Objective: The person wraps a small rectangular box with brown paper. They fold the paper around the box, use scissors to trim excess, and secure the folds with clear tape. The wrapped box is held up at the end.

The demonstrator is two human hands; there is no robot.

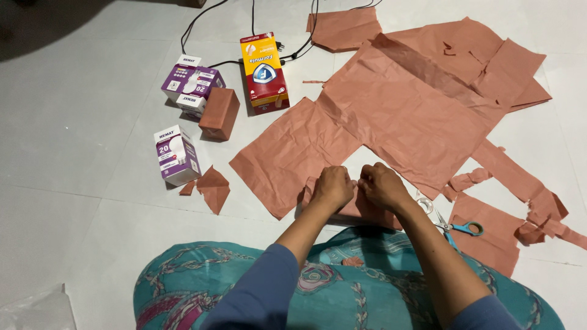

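My left hand (333, 186) and my right hand (382, 184) press side by side on a small box wrapped in brown paper (362, 211) on the floor just in front of my lap. Fingers of both hands pinch the paper's fold on top of the box. A large cut sheet of the same brown paper (397, 116) spreads out beyond the hands. Scissors with blue handles (460, 228) lie to the right of my right wrist, beside a clear tape roll (424, 203).
At the left stand two purple-and-white bulb boxes (176, 154) (191, 84), a brown-wrapped box (219, 112) and a red-and-yellow carton (265, 72). Paper scraps (213, 188) and strips (526, 189) lie around. Black cables (202, 18) run at the top. A plastic bag (36, 308) sits bottom left.
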